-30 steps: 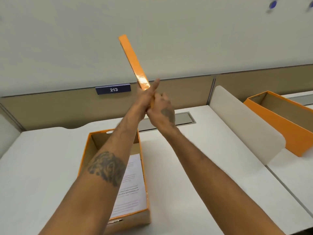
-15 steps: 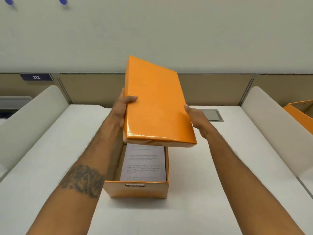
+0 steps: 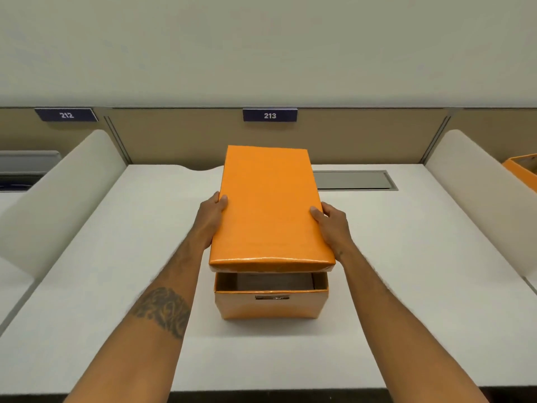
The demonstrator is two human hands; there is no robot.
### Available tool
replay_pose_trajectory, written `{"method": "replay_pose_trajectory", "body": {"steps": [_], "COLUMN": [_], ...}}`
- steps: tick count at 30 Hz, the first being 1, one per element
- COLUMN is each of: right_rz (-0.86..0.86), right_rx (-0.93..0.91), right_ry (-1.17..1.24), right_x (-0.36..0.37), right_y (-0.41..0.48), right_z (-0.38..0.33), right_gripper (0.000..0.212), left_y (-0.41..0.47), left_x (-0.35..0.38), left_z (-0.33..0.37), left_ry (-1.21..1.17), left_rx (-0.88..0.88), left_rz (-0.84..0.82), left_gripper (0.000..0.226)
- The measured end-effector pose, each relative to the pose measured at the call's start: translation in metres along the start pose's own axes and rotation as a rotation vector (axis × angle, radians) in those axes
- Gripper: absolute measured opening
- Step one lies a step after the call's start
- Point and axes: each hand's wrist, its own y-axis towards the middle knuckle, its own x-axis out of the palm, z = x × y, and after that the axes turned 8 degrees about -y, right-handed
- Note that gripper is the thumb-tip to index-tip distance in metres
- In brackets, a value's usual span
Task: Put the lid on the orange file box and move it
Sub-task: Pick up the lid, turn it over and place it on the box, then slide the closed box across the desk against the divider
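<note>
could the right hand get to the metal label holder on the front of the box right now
Probably yes, once freed. The right hand grips the lid, but the label holder on the box faces the person with nothing in front.

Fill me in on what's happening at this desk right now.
A person is closing an orange file box that sits on the white desk. The left hand and right hand grip the long sides of the orange lid and hold it just above the box. The lid is not seated yet: at the near end, a gap shows the box's open inside. A second orange box sits at the far right.
</note>
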Motion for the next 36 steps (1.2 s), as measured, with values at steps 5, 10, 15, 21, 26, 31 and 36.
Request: {"method": "replay_pose_trajectory", "body": {"steps": [5,10,15,21,26,31,36], "right_rz": [-0.003,-0.015,-0.028,-0.043,-0.051,-0.047,-0.015], "right_rx": [0.038,0.064,0.055,0.056,0.077,0.070,0.087], "right_ry": [-0.043,-0.045,-0.043,-0.038,-0.014,-0.001,-0.007], "right_x": [0.006,0.005,0.011,0.012,0.015,0.017,0.021], "right_y": [-0.010,-0.019,-0.021,-0.020,-0.020,-0.020,-0.017], "right_z": [0.011,0.024,0.028,0.032,0.040,0.046,0.054], "right_gripper": [0.041,0.046,0.054,0.050,0.054,0.054,0.057], "left_y": [-0.003,-0.005,-0.009,-0.012,-0.012,-0.011,-0.009], "left_x": [0.002,0.006,0.003,0.003,0.003,0.004,0.006], "left_z": [-0.024,-0.035,-0.043,-0.050,-0.055,-0.063,-0.066], "left_ry": [-0.001,-0.028,-0.044,-0.061,-0.065,-0.077,-0.113], "left_rx": [-0.054,-0.079,-0.068,-0.089,-0.097,-0.099,-0.102], "left_rz": [-0.041,-0.054,-0.031,-0.016,-0.015,-0.015,-0.001], "left_gripper": [0.049,0.048,0.048,0.047,0.049,0.047,0.045]}}
